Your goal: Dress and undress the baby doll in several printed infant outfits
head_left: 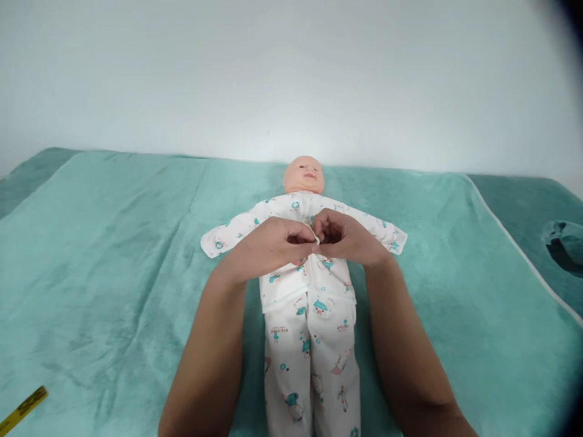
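Note:
A baby doll (304, 175) lies on its back with its head toward the wall, both arms stretched out sideways. It wears a white printed baby shirt (285, 290) and matching trousers (288, 370). Over the chest, my left hand (271, 244) and my right hand (350, 238) meet, fingertips touching. Both are closed in a pinch on the middle of the shirt's front, where a thin cream strip or edge (315, 235) shows between them. Whether this is a tie or part of the placket, I cannot tell; my fingers hide the rest.
A light green plush blanket (113, 255) with some creases lies under the doll, over a darker green cover (523, 212). A white wall (291, 79) rises behind. A yellow strip with dark marks (25, 409) is at the lower left, and a dark shape (565, 252) at the right.

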Tool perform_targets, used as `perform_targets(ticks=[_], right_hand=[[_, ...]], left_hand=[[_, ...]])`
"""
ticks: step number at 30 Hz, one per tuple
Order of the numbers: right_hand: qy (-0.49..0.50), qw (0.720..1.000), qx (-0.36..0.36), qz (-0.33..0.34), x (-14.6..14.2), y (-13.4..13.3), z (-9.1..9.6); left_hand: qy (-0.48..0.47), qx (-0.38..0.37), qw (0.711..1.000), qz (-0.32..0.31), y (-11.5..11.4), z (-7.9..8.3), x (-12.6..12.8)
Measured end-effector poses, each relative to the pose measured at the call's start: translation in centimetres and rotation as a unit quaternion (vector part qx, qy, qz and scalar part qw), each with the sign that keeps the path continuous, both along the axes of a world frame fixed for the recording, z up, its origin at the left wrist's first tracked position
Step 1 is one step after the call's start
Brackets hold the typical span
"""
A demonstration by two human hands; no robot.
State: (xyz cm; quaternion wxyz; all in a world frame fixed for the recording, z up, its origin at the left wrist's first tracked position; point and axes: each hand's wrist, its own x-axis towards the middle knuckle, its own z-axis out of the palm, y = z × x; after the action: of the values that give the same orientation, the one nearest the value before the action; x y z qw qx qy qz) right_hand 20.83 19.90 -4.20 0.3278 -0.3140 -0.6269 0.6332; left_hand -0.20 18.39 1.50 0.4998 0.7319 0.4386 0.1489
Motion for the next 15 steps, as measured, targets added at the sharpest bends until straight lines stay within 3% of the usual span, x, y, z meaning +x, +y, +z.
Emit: perform_targets(ticks=[15], right_hand=[[0.021,0.999,-0.028,0.019,0.34,0.15,-0.26]], left_hand=[[0.021,0.015,0.999,-0.026,-0.05,0.06,-0.37]])
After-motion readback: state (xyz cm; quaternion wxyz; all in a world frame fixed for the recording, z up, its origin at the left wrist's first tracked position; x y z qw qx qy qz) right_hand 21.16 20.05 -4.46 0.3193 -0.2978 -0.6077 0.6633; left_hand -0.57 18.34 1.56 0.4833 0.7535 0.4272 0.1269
